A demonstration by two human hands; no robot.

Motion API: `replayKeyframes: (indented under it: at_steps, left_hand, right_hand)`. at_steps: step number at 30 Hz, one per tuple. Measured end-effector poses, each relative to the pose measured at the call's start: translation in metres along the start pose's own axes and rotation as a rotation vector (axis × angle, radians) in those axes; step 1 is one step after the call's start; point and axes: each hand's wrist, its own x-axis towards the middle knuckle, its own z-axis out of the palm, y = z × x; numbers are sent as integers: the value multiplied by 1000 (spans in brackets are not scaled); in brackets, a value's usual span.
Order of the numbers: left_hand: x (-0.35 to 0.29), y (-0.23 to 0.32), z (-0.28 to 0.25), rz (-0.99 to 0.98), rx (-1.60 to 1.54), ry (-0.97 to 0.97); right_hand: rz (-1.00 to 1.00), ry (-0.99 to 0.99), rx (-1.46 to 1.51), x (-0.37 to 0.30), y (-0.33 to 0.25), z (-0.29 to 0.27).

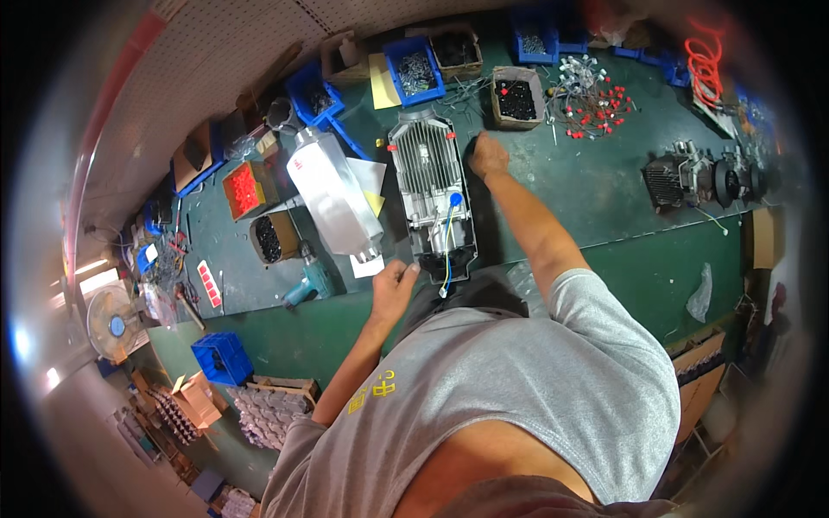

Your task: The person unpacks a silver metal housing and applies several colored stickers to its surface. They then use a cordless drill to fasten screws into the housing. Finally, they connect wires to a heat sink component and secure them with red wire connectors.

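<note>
A: What's mid-frame on that green bench (604,198)?

B: A long ribbed grey metal housing (429,186), finned cast look, blue and yellow wires at its near end. Left hand (394,285) is curled at that lower end, touching it; can't tell if it's actually gripping. Right hand (489,155) rests beside the upper right edge, loosely closed, holding nothing I can see.

A: And left of it?

B: A smooth shiny metal cover (335,194), plus a teal drill (311,281).

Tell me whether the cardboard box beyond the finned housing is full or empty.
Partly filled: the cardboard box holds a layer of small black parts, walls showing above.
</note>
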Motion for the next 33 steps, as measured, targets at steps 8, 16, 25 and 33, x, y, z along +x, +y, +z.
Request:
replayKeyframes:
  at_steps: [8, 16, 25, 33]
  left_hand:
    - [14, -13, -40, -16, -28, -33]
    - [17, -17, -71, 40, -11, -46]
    - [35, -31, -70, 89, -35, -115]
    - [38, -24, -67, 71, -17, -86]
  right_hand:
    - [59, 86, 15, -26, 10, 10]
    - [132, 252, 301, -37, 28, 32]
    - [250, 226, 184, -53, 35, 42]
    - [107, 147, 145, -87, 12, 26]
